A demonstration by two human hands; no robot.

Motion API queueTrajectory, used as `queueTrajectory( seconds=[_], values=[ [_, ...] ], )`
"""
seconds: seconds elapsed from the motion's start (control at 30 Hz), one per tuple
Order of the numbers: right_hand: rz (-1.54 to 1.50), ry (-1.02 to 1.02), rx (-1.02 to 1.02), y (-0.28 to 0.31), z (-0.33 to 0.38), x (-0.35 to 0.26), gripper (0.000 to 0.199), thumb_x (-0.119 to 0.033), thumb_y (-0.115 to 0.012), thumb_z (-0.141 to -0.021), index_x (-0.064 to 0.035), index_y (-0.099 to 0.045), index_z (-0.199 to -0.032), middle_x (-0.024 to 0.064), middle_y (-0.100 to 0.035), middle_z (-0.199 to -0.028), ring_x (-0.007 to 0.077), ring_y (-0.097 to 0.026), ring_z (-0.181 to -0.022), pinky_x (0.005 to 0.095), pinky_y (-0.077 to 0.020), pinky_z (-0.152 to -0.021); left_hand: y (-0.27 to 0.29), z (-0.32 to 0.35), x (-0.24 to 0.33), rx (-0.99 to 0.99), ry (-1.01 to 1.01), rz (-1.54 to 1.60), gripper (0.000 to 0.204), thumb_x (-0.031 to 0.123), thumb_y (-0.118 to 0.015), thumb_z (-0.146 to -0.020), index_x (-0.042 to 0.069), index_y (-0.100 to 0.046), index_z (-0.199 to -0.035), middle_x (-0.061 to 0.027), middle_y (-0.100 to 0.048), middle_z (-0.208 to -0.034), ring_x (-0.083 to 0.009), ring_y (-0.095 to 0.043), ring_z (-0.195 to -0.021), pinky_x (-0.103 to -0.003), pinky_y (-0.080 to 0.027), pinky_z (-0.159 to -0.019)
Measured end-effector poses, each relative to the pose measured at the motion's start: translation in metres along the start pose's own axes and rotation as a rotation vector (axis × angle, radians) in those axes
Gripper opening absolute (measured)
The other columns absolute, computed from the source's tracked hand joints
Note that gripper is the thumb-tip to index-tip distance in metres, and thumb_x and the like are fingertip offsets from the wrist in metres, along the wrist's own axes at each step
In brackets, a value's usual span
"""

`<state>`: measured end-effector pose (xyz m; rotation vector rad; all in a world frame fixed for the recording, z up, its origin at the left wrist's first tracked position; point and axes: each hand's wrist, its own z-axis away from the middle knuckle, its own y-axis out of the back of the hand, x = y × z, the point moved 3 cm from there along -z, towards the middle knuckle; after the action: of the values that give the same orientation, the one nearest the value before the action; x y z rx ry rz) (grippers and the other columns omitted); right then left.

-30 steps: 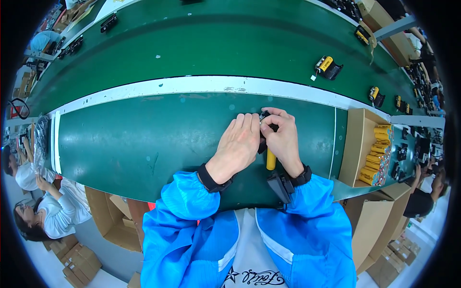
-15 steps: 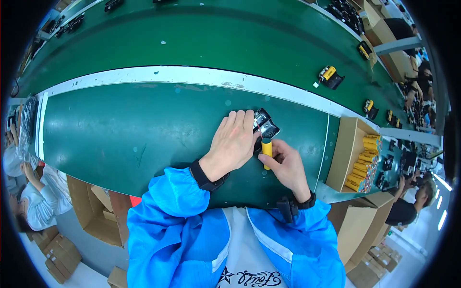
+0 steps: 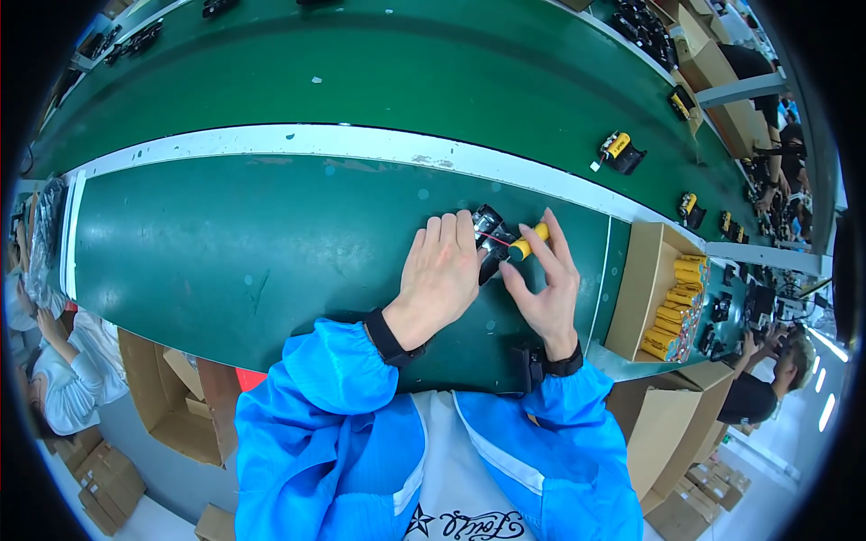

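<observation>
My left hand [image 3: 437, 278] lies at the left side of a black plastic housing [image 3: 488, 222], its fingers close together and the thumb side holding the part against the green bench. The housing is partly covered by the hand. In my right hand [image 3: 552, 296] is a yellow cylindrical battery [image 3: 530, 242] with a dark green end, held slantwise between the fingers, just right of the housing. A thin red wire [image 3: 496, 238] runs from the housing toward the battery's end.
At the right stands an open cardboard box [image 3: 639, 293] with several yellow batteries [image 3: 669, 323]. Beyond the white rail [image 3: 361, 142], black housings with yellow batteries [image 3: 619, 151] sit on the green conveyor [image 3: 451, 81]. A carton [image 3: 171, 397] stands lower left; other people are at both sides.
My right hand has moved away from me with the battery and turned it from pointing toward me to a slant. The red wire now shows clearly. My left hand stays at the housing.
</observation>
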<state>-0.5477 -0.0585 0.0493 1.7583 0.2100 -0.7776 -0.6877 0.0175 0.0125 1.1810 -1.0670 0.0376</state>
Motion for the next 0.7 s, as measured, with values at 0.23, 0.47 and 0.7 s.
queueTrajectory(
  seconds=[0.23,0.47,0.7],
  values=[
    [-0.094,0.074,-0.058,-0.007,-0.002,-0.014,0.031,-0.005,-0.075,-0.08,-0.0014,-0.071,-0.111,0.0208,-0.055,-0.137,0.033,-0.06,-0.118,0.0358,-0.0515,-0.093,0.001,0.0,-0.001,0.051,0.013,-0.062,0.045,0.017,-0.068,-0.085,-0.006,-0.05,-0.119,-0.0168,-0.055,-0.099,-0.0292,-0.056,-0.09,-0.039,-0.046,-0.075],
    [-0.008,0.225,-0.114,-0.031,-0.003,-0.029,0.028,-0.005,-0.076,-0.08,-0.0017,-0.072,-0.107,0.0203,-0.056,-0.131,0.0353,-0.057,-0.118,0.037,-0.0535,-0.087,0.018,0.004,-0.016,-0.02,0.009,0.083,0.052,0.008,-0.07,-0.082,-0.006,-0.049,-0.127,-0.018,-0.055,-0.107,-0.0351,-0.061,-0.091,-0.041,-0.053,-0.076],
    [0.1,0.155,-0.177,-0.028,-0.011,-0.049,0.028,-0.004,-0.077,-0.077,-0.002,-0.072,-0.105,0.0191,-0.056,-0.128,0.0364,-0.056,-0.114,0.037,-0.054,-0.082,0.039,0.018,-0.025,-0.013,-0.045,0.383,0.054,-0.002,-0.073,-0.077,0.007,-0.056,-0.127,-0.0132,-0.056,-0.121,-0.0373,-0.067,-0.085,-0.042,-0.058,-0.069]
  ],
)
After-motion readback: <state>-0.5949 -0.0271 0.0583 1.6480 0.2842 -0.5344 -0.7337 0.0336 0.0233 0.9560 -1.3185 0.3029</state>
